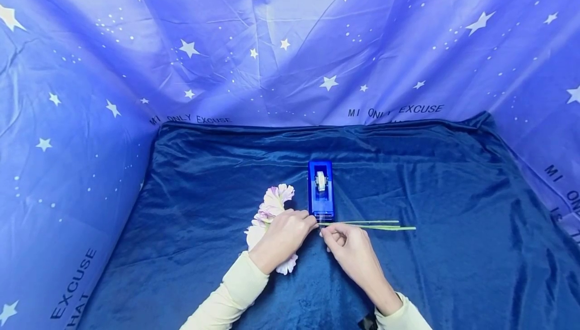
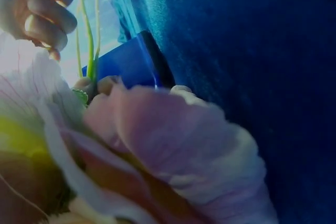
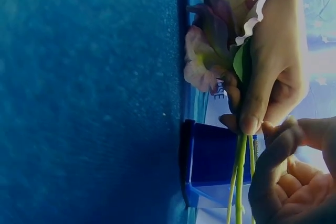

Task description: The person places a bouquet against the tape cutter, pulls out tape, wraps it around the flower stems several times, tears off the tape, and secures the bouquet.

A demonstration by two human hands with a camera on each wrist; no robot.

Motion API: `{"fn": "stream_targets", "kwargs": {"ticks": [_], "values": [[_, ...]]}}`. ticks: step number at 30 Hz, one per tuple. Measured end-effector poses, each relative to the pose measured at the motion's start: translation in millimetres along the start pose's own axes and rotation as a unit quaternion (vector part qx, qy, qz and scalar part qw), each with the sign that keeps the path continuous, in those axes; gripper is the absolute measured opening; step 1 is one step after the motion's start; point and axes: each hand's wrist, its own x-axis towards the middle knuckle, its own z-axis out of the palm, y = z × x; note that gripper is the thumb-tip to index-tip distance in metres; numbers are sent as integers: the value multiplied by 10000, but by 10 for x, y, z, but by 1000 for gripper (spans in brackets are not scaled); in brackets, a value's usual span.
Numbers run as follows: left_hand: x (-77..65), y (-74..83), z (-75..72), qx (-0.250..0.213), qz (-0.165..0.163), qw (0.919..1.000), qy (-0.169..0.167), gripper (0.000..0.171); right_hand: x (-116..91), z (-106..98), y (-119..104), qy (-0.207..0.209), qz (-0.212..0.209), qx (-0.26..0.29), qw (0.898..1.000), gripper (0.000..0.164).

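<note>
Pale pink and lilac artificial flowers [image 1: 277,198] lie sideways, their thin green stems [image 1: 389,228] stretching right. My left hand [image 1: 285,232] grips the stems just below the blooms, thumb and fingers closed round them; a green leaf [image 3: 242,62] shows by its thumb. My right hand [image 1: 351,244] is curled beside the stems, thumb and forefinger tips together close to the left fingertips. I cannot tell whether anything thin is pinched there. Right behind the hands stands a blue tape dispenser [image 1: 311,194] with a roll of clear tape [image 1: 321,181], its front end close to the stems.
Dark blue velvety cloth [image 1: 204,179] covers the table, with wrinkles and folds. Purple curtains [image 1: 254,43] with white stars and lettering hang at the back and both sides. A small black object [image 1: 368,322] shows by the right sleeve [image 1: 401,317].
</note>
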Motion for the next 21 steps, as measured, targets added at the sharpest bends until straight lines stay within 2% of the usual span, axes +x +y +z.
{"fn": "stream_targets", "kwargs": {"ticks": [8,21], "values": [[-4,-1,-12,-95,-31,9999,26,18,-33,34,-2,-378,478,324,9976,14],[-17,-6,-48,-114,-6,9999,-65,19,-18,61,18,-473,547,144,9973,13]]}}
